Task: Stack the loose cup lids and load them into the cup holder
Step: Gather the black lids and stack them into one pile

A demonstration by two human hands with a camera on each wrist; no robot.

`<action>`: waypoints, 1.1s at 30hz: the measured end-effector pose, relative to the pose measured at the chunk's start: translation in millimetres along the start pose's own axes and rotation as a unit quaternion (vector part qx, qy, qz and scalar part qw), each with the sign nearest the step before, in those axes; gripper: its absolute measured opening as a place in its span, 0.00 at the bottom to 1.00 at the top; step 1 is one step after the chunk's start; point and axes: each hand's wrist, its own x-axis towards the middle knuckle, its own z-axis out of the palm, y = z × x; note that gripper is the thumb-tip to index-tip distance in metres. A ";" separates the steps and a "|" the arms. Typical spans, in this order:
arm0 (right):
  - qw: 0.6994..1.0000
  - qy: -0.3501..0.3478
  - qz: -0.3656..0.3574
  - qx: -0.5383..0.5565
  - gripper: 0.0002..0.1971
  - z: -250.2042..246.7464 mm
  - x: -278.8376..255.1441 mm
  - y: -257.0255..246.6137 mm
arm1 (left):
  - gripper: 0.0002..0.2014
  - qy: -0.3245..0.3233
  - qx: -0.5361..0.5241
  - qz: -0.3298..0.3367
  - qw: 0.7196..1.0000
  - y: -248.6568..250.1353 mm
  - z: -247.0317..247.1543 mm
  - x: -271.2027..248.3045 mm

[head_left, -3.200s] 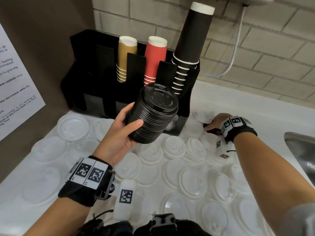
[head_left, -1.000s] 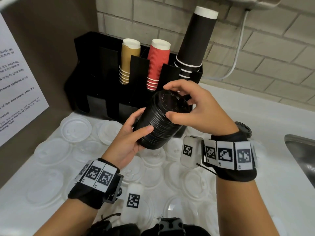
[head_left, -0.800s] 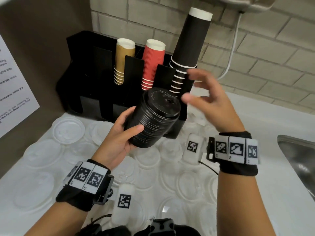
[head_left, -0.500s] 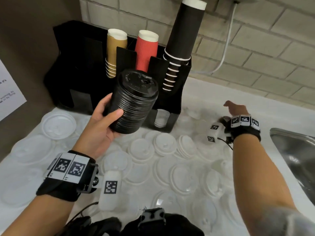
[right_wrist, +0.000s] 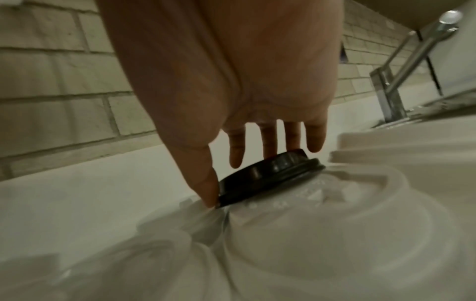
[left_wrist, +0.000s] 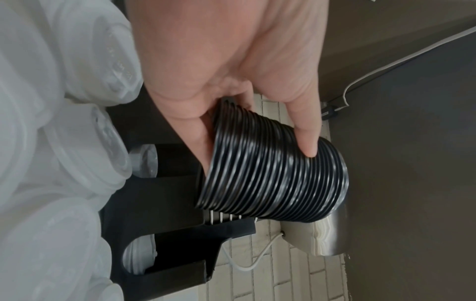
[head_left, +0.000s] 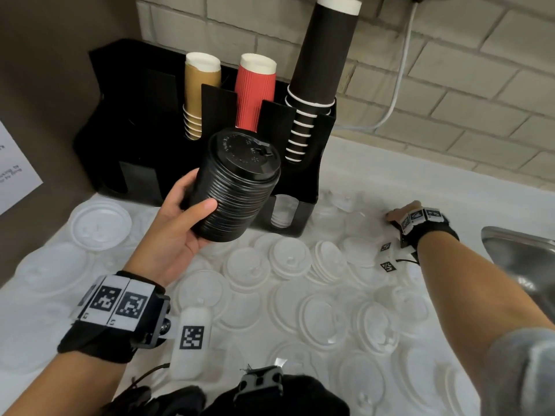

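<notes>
My left hand (head_left: 195, 202) grips a tall stack of black lids (head_left: 237, 187) and holds it tilted in the air before the black cup holder (head_left: 144, 121). In the left wrist view the thumb presses the ribbed side of the stack (left_wrist: 270, 175). My right hand (head_left: 399, 213) reaches to the far right of the counter. There its thumb and fingers (right_wrist: 242, 175) pinch a single black lid (right_wrist: 283, 173) by the rim; it rests on white lids. The head view hides that lid behind the hand.
Tan cups (head_left: 201, 94), red cups (head_left: 255, 91) and a tall pile of black cups (head_left: 321, 64) stand in the holder. A lower slot holds white lids (head_left: 280, 210). Several loose white lids (head_left: 288, 256) cover the counter. A steel sink (head_left: 522, 253) lies at the right.
My right hand left the top of the black stack and swung down to the right, onto a loose black lid on the counter. The left hand still holds the stack.
</notes>
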 end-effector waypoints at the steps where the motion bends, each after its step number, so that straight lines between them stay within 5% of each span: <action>1: 0.999 0.017 0.023 0.017 0.35 2.8 0.4 -1.8 | 0.32 0.000 0.001 0.002 1.000 0.4 -0.2 -0.3; 6: 0.998 0.032 -0.010 0.047 0.30 3.3 7.2 1.6 | 0.27 0.000 0.005 0.008 1.000 0.2 -1.0 -2.5; 12: 0.980 0.084 0.088 0.156 0.24 -1.6 10.2 -2.7 | 0.29 0.002 0.005 0.009 1.000 1.9 0.2 -5.5; 17: 0.887 0.200 0.124 0.396 0.22 -39.6 -15.9 -22.0 | 0.32 -0.002 -0.001 0.011 1.000 4.7 1.6 -10.8; 20: 0.804 0.266 0.023 0.531 0.22 -63.4 -53.5 -37.1 | 0.32 -0.005 -0.003 0.013 1.000 7.0 0.3 -15.5; 23: 0.659 0.280 -0.158 0.680 0.11 -78.8 -110.8 -62.8 | 0.32 0.002 -0.009 0.007 1.000 10.2 -2.9 -20.3; 25: 0.593 0.255 -0.268 0.715 0.05 -75.1 -154.3 -86.2 | 0.32 0.004 -0.012 0.007 1.000 11.8 -5.5 -23.4; 29: 0.573 0.215 -0.405 0.679 0.08 -49.0 -223.0 -137.5 | 0.31 0.003 -0.023 0.006 1.000 13.0 -13.5 -31.0; 33: 0.629 0.218 -0.447 0.598 0.13 -34.8 -253.7 -170.5 | 0.28 0.003 -0.025 0.003 1.000 17.9 -27.6 -36.8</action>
